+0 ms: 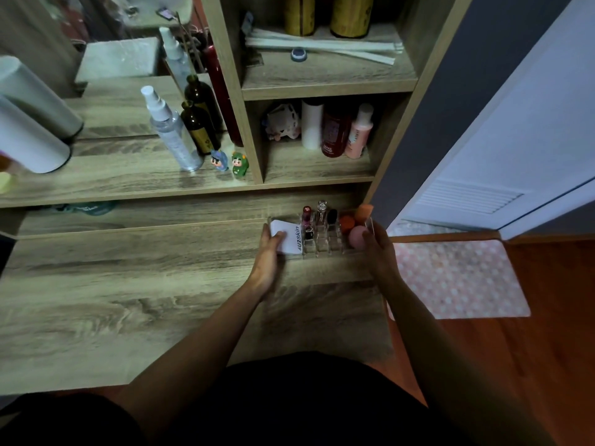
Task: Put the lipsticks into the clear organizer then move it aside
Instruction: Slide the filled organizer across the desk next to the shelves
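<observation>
The clear organizer (pixel 325 244) stands at the far right of the wooden desk, close under the shelf unit. Upright in its slots are a dark red lipstick (pixel 306 214), a clear-capped one (pixel 321 211) and a black one (pixel 332 217). A white tube (pixel 291 240) printed "U2skin" lies in its left part, and orange and pink makeup sponges (pixel 356 235) fill its right part. My left hand (pixel 269 255) grips the organizer's left end, thumb on the white tube. My right hand (pixel 377 252) holds its right end.
The desk (pixel 128 284) stretches left of my hands. The shelf above carries a spray bottle (pixel 172 130), brown bottles, two small figurines (pixel 230 164) and toiletry bottles in a cubby. To the right, the desk edge drops to a dotted pink mat (pixel 460 278) and a white door.
</observation>
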